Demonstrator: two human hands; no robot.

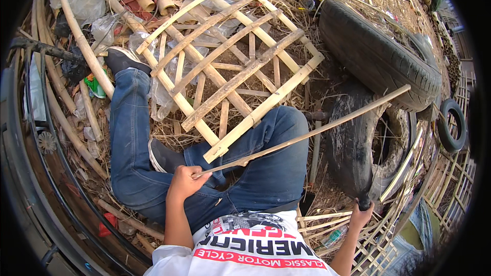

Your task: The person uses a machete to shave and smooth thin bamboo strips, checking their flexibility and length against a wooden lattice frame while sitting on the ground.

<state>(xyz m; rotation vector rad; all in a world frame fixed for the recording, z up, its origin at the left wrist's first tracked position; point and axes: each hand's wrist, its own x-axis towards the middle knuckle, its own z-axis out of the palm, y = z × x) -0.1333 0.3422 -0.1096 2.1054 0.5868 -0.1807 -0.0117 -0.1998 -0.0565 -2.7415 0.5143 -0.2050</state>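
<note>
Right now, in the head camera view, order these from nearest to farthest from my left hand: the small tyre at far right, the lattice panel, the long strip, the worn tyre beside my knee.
From the left hand:
1. Long strip: in its grip.
2. Lattice panel: just ahead, one corner close by.
3. Worn tyre: well off to the right.
4. Small tyre: farthest right.

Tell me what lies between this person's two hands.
In the head view, from left hand to right hand: blue jeans, a dark object I cannot identify, then straw-strewn ground.
</note>
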